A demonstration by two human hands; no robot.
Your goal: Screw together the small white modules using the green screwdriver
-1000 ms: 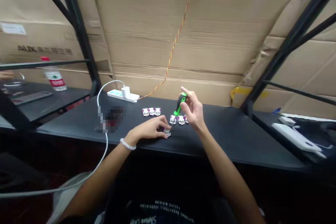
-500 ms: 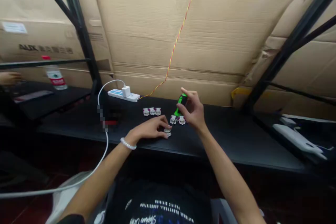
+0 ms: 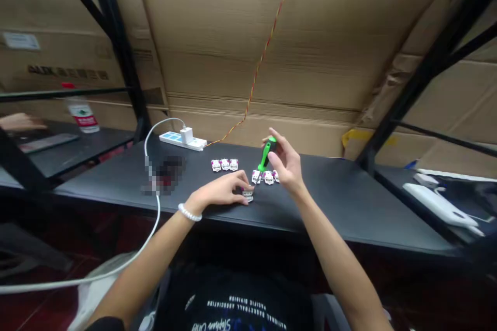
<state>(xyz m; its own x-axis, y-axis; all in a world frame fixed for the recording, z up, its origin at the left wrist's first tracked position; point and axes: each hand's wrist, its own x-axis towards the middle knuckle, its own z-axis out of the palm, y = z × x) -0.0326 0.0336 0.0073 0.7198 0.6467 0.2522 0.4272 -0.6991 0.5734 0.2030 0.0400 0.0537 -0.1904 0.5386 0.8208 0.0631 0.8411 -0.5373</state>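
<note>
- Across the upper and middle frame, brown cardboard panels stand behind the work surface, between slanting black posts.
- Over the middle of the frame spreads a matte black tabletop, its front edge crossing below the hands.
- At the lower left, reddish floor tiles show dimly.
- At the far left, a second dark surface bears a red-capped bottle; another person's hand shows at the edge.
- At the right edge lies a white device.
- Right of centre, the right hand grips a green-and-black screwdriver, its shaft slanting down toward the left hand.
- At centre, the left hand has its thumb and fingers closed on a small white part at the tabletop; the screwdriver tip's contact is too small to tell.
- Left of centre sits a white power strip.
- Just above the left hand, three similar parts form a row; more parts lie beside the right hand, partly hidden.
</note>
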